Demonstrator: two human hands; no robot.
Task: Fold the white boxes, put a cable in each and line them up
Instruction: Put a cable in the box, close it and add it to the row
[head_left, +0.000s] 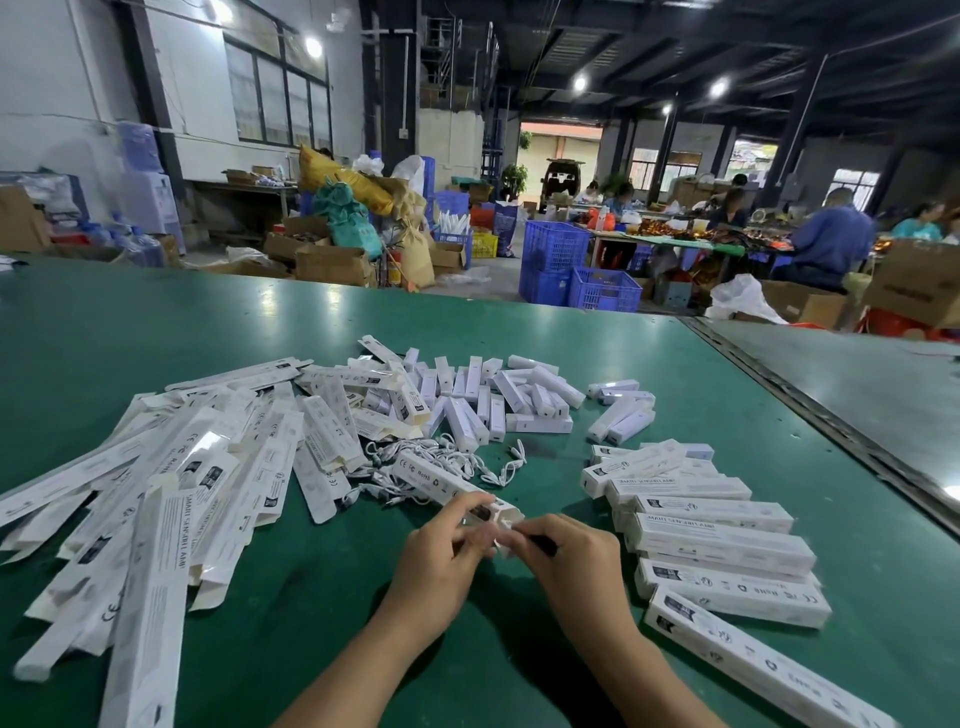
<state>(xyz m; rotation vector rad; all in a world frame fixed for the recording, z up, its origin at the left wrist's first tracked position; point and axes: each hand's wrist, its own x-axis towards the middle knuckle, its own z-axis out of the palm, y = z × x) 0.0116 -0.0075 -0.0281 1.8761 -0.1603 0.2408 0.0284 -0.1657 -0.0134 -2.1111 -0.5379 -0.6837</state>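
Folded white box (435, 477) (end open) on cables (491, 464), ctr.

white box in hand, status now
Both busy: left hand grips white box near its open end, right hand pinches at that end. Loose cables just behind. Finished row to the right, nothing blocking.

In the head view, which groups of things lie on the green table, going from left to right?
Pile of flat boxes → held box → row of folded boxes → grey table.
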